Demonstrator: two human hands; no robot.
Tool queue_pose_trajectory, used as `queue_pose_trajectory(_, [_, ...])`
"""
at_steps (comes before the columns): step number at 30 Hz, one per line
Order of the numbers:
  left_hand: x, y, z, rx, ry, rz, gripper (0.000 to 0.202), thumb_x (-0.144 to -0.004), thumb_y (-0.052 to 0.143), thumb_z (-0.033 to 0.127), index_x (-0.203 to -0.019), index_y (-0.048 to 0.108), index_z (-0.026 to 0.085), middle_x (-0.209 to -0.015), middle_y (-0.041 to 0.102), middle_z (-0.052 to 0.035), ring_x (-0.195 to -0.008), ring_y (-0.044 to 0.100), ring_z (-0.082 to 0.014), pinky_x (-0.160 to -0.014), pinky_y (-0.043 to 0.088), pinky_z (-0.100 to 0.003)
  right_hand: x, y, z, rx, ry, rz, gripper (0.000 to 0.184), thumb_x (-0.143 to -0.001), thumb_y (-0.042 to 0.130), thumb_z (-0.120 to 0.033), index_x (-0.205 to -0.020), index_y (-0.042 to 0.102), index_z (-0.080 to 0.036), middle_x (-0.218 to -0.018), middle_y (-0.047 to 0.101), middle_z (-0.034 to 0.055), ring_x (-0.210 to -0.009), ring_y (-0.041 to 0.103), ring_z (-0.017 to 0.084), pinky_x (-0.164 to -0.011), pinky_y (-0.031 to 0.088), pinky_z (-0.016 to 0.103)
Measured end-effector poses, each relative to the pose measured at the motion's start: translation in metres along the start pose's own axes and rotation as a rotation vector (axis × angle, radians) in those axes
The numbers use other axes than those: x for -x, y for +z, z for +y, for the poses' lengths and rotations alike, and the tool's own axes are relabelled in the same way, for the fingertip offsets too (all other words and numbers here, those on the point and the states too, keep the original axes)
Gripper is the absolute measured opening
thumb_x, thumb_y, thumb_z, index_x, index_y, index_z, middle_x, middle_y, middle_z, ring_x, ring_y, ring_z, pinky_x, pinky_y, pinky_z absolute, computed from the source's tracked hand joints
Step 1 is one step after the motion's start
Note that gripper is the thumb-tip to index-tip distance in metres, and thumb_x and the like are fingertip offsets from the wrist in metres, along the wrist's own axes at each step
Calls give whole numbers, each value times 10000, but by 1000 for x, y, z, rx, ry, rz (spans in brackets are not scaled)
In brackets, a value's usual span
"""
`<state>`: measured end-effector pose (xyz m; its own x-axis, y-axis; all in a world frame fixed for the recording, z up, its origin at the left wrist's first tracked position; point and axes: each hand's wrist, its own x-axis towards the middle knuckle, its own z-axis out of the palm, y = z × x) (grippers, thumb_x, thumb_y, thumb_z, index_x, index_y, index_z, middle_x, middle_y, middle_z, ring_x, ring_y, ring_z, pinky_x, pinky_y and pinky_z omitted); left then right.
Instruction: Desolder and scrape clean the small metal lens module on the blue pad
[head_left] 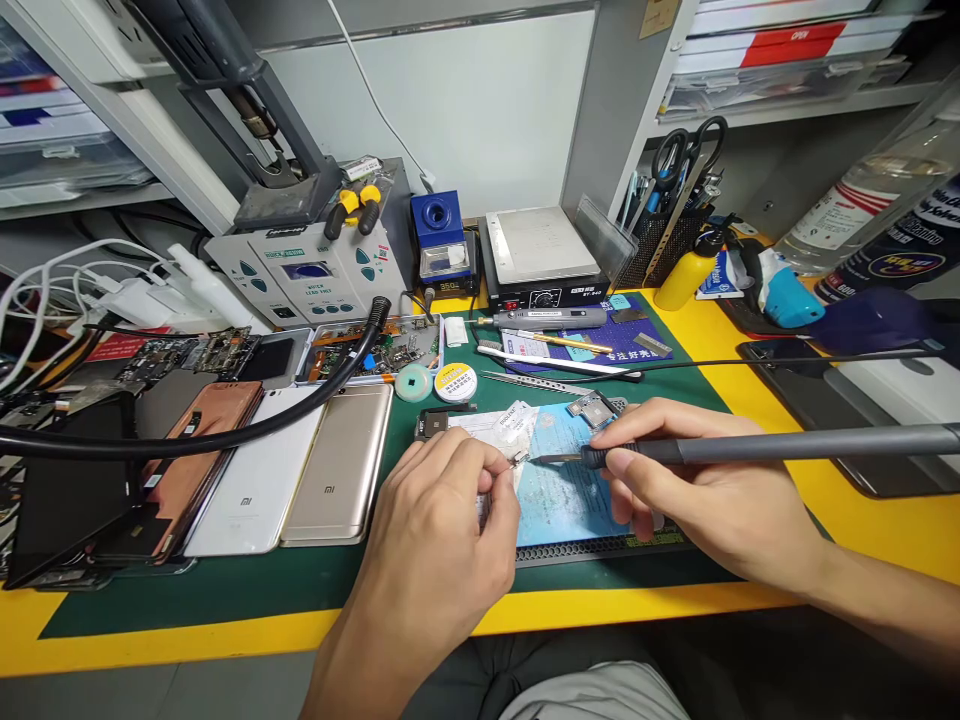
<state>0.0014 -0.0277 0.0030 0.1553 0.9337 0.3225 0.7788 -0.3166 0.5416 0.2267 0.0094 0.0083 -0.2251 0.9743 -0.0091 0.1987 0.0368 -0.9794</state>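
My left hand is closed in a pinch on tweezers whose tips hold a tiny metal part over a light blue work mat. My right hand grips a soldering iron like a pen, its long grey handle running off to the right. The iron's dark tip points left and almost touches the tiny part. A white tissue lies just behind the part, and a small circuit module rests at the mat's far edge.
Several phones lie face down at the left on the green mat. Behind are a soldering station, a parts tray, a hot plate, solder tins, tweezers and a yellow bottle. A black hose crosses the left.
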Motion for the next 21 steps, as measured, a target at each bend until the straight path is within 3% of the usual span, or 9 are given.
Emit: queue_pose_trajectory(21, [-1,1,1,-9,6,4,169,-963,557,125,-828,612,210,-796,644,0,-752,603,-183,-685,438,-337,2,1,-5,14,20,4,83,-889,770,-301,-857,753,-226,-531,711,-6,-367,635,144,-368,517,201])
